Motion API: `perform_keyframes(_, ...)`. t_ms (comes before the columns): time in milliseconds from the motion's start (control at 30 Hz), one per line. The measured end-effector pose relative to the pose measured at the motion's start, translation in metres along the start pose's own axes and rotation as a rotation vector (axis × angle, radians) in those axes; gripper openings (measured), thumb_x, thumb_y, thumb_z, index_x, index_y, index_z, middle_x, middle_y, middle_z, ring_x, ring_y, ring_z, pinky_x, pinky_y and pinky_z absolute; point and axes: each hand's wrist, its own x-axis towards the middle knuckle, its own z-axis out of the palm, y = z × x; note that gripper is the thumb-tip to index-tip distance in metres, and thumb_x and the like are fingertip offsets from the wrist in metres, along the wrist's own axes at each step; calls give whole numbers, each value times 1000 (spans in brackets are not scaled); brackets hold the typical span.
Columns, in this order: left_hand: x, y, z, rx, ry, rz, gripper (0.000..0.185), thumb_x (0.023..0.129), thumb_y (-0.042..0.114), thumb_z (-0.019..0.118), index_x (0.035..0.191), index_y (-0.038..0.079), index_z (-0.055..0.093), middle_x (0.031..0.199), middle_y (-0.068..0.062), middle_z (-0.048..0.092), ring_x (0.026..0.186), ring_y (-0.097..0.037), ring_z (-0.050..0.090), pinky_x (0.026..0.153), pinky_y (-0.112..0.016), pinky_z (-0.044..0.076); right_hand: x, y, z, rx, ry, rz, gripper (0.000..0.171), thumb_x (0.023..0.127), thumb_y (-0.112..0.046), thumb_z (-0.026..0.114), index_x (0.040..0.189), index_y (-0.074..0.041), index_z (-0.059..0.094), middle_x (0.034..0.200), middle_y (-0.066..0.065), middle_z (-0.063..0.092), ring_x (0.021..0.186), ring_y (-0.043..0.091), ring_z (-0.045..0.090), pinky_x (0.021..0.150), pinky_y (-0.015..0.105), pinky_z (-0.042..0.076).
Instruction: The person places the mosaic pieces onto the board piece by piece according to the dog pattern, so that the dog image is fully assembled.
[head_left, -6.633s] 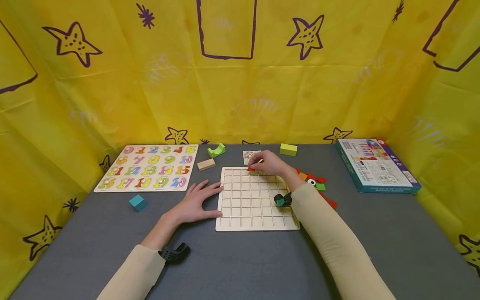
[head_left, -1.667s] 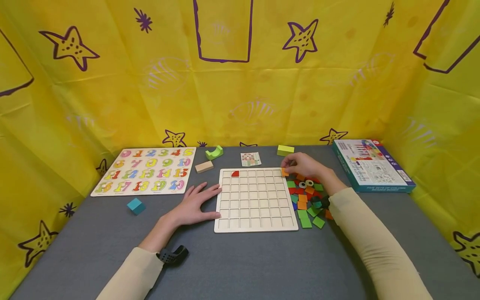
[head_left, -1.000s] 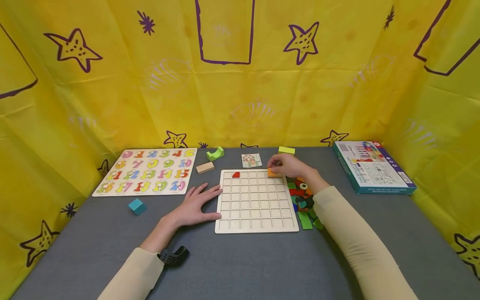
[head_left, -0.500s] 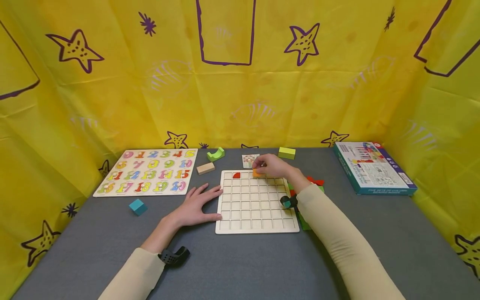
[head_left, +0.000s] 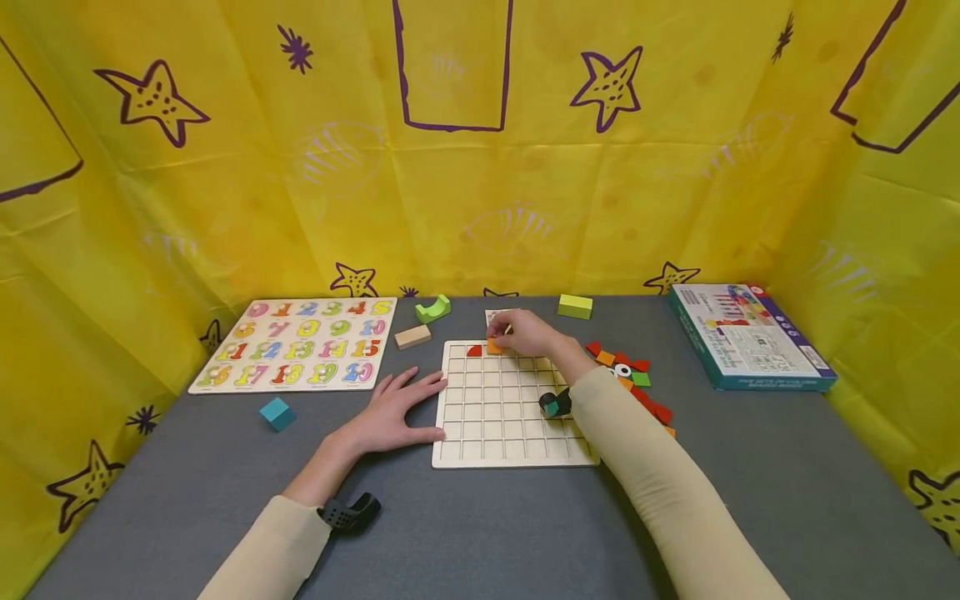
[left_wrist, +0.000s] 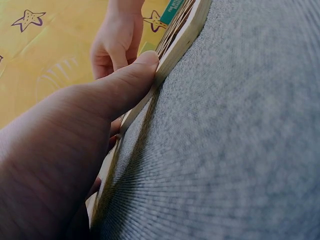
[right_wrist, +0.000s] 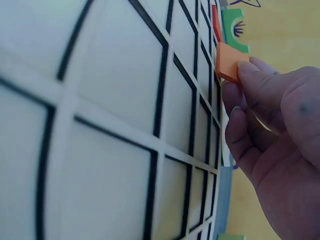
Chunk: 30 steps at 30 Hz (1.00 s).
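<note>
tile: small orange tile (right_wrist: 231, 62), flat square, looks like painted wood; likely light & stiff, smooth faces so could slip. Sits at top row of grid board (head_left: 510, 417), just right of red piece (head_left: 473, 351), tilted on edge, not yet flat in a cell.
right hand: right hand (head_left: 527, 332) pinches tile w/ fingertips (right_wrist: 260, 80) on its near edge; thumb side hidden.
where to hold: by opposite edges, tips only; a grip over the faces would prob. block seating in the cell.
left hand: left hand (head_left: 390, 408) spread flat on desk (head_left: 480, 533), thumb (left_wrist: 131, 75) pressed vs board's left edge, bracing it.
edges: cell ribs are thin & raised; tile prob. fits snug, so needs squaring w/ ribs or a corner may catch.
room: most cells bare, open space below & right of tile. Loose tiles pile (head_left: 633, 379) lies right of board, partly behind the sleeve. Card (head_left: 497, 317) just beyond board's far edge, near the knuckles; tan block (head_left: 412, 336) off far-left corner, apart.
</note>
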Motion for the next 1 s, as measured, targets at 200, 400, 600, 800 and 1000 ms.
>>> perform_keyframes(200,1,1,-1,-2,-2,4,85,86,63,69,155,19,45,162,1,34,150,-41,14,114,-67,3,2,-2,1,-11,9,15,8,98,-5,66,106,-5,69,99,4,67,91,22,59,86,36,48)
perform_keyframes(400,0,1,-2,-6,-7,-1,85,86,63,69,155,19,45,162,2,33,151,-40,13,114,-66,2,4,-3,4,-36,7,-8,6,98,-6,67,103,-5,71,98,4,67,89,22,58,84,35,48)
perform_keyframes(600,-1,2,-2,-4,-6,-1,84,87,62,70,154,18,46,162,1,34,150,-41,14,114,-67,2,5,-3,8,-39,-18,4,5,98,-7,67,102,-6,71,97,4,64,86,21,57,81,33,49)
perform_keyframes(800,0,1,-1,-2,-2,-5,84,87,62,70,154,18,46,162,0,34,150,-42,14,114,-68,3,6,-5,8,-75,-46,26,9,98,-7,67,106,-4,71,97,5,66,88,21,58,85,34,50)
perform_keyframes(1000,0,1,-1,0,-8,-10,85,86,64,69,155,19,45,162,1,34,151,-40,13,114,-67,2,5,-5,7,-97,-53,17,11,98,-8,67,108,-4,71,99,5,66,91,22,58,88,34,49)
